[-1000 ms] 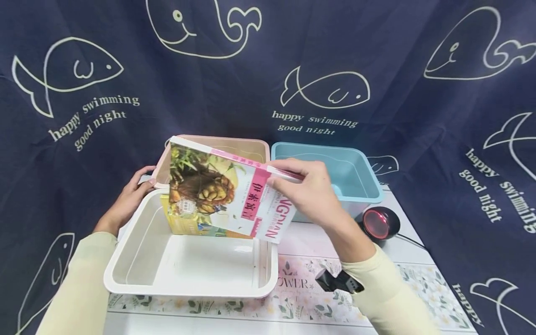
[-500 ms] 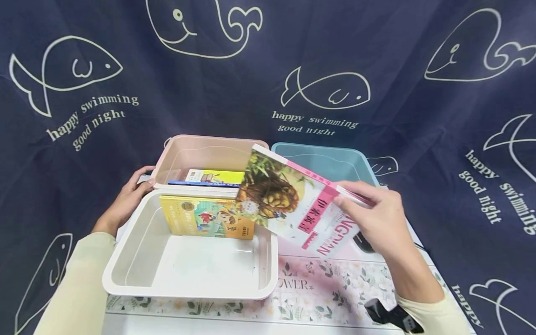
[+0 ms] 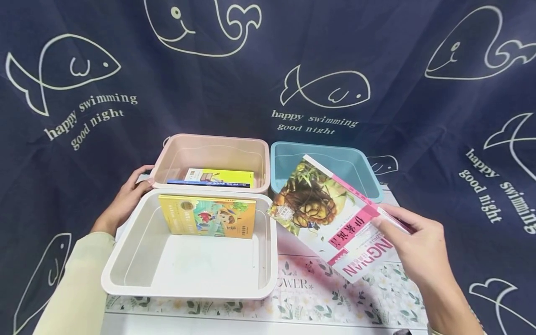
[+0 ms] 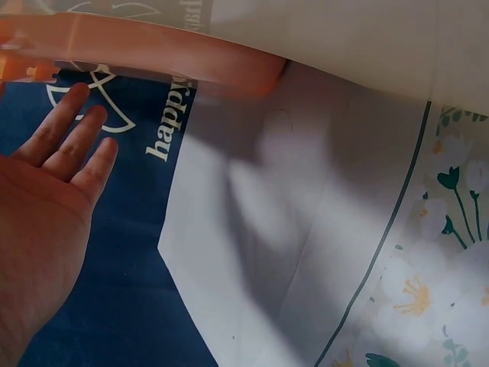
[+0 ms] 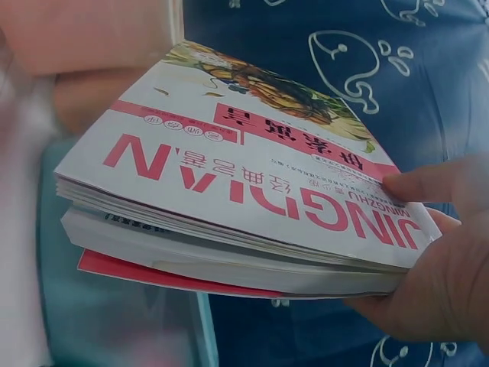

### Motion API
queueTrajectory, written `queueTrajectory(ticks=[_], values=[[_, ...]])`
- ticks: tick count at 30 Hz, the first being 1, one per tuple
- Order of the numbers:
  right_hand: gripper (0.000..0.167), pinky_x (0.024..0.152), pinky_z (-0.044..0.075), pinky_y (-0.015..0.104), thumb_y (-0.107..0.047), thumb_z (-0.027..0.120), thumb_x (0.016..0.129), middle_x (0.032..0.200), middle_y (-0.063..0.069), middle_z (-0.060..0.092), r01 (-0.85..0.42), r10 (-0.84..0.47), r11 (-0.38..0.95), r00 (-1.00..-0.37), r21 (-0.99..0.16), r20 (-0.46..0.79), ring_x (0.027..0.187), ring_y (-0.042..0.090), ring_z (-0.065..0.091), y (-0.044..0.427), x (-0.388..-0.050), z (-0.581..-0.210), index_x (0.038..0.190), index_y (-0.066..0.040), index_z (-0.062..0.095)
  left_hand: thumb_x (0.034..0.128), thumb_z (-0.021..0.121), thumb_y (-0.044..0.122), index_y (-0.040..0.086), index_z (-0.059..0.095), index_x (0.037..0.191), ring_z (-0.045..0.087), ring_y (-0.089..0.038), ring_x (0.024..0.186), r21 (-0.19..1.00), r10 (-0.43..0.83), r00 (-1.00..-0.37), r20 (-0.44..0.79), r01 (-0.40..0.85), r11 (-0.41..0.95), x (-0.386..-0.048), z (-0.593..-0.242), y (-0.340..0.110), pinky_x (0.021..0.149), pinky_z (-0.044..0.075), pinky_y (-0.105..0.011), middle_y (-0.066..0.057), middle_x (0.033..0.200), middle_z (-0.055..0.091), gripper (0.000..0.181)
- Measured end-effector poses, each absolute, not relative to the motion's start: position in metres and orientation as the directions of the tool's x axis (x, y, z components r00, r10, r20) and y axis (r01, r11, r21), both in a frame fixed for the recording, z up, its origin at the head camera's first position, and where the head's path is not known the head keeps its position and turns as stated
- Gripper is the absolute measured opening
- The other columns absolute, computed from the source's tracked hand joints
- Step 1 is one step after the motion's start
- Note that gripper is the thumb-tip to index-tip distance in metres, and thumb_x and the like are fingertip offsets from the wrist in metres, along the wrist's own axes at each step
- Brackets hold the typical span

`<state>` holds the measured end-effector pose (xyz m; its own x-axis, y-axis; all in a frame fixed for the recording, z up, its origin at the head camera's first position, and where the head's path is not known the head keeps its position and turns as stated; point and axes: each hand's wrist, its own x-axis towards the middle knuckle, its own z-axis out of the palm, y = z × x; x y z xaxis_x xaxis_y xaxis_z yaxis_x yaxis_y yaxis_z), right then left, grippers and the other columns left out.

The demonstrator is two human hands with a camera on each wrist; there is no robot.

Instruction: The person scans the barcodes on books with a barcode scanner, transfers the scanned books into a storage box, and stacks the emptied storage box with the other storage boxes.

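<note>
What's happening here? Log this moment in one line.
right hand: grips lion-cover book | left hand: beside pink bin | yellow book: stands inside white bin

Table [image 3: 234, 324]: white top, flowered band [image 3: 310, 302]
Front: white bin [image 3: 188, 293]
Behind it: pink bin [image 3: 222, 151]
Beside pink bin: blue bin [image 3: 343, 160]

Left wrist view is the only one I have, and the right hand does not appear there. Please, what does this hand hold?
Observer: The right hand holds books.
Operator: Thank you. Is there something inside the white tub?
Observer: Yes, a yellow book stands at its far side.
Operator: And beside the pink tub, on its right, is there anything?
Observer: Yes, a blue tub.
</note>
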<state>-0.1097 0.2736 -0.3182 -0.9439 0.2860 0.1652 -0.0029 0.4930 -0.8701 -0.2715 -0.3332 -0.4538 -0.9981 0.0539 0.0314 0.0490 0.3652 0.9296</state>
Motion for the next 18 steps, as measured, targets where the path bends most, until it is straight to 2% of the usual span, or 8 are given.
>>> queueTrajectory(ticks=[6, 9, 12, 18], values=[[0.028, 0.055, 0.057, 0.022, -0.005, 0.082, 0.086, 0.075, -0.016, 0.075, 0.078, 0.427, 0.368, -0.899, -0.927, 0.094, 0.062, 0.005, 0.069, 0.294, -0.099, -0.34, 0.112, -0.016, 0.081, 0.1094, 0.048, 0.041, 0.032, 0.029, 0.161, 0.063, 0.008, 0.09, 0.925, 0.05, -0.998, 0.047, 0.063, 0.374, -0.271, -0.453, -0.333, 0.073, 0.055, -0.02, 0.029, 0.1, 0.064, 0.056], [0.027, 0.056, 0.056, 0.021, -0.009, 0.082, 0.087, 0.074, -0.019, 0.074, 0.14, 0.466, 0.403, -0.882, -0.905, 0.07, 0.063, 0.003, 0.069, 0.302, -0.093, -0.354, 0.113, -0.017, 0.081, 0.1094, 0.048, 0.04, 0.031, 0.029, 0.161, 0.064, 0.007, 0.089, 0.925, 0.053, -0.997, 0.05, 0.066, 0.374, -0.272, -0.453, -0.333, 0.072, 0.056, -0.021, 0.029, 0.099, 0.065, 0.056], [0.028, 0.057, 0.056, 0.02, -0.012, 0.082, 0.088, 0.072, -0.023, 0.072, 0.203, 0.503, 0.432, -0.863, -0.878, 0.048, 0.064, 0.001, 0.068, 0.307, -0.087, -0.368, 0.116, -0.013, 0.079, 0.1096, 0.048, 0.04, 0.03, 0.028, 0.161, 0.064, 0.006, 0.089, 0.925, 0.057, -0.997, 0.047, 0.065, 0.375, -0.272, -0.453, -0.333, 0.071, 0.056, -0.022, 0.029, 0.099, 0.065, 0.056], [0.043, 0.061, 0.054, 0.015, -0.014, 0.08, 0.09, 0.079, -0.032, 0.066, 0.298, 0.549, 0.474, -0.835, -0.828, 0.014, 0.072, -0.005, 0.064, 0.313, -0.076, -0.391, 0.129, 0.002, 0.07, 0.1101, 0.046, 0.04, 0.029, 0.028, 0.161, 0.065, 0.008, 0.089, 0.924, 0.057, -0.997, 0.044, 0.062, 0.377, -0.273, -0.455, -0.333, 0.071, 0.056, -0.021, 0.032, 0.097, 0.066, 0.055]])
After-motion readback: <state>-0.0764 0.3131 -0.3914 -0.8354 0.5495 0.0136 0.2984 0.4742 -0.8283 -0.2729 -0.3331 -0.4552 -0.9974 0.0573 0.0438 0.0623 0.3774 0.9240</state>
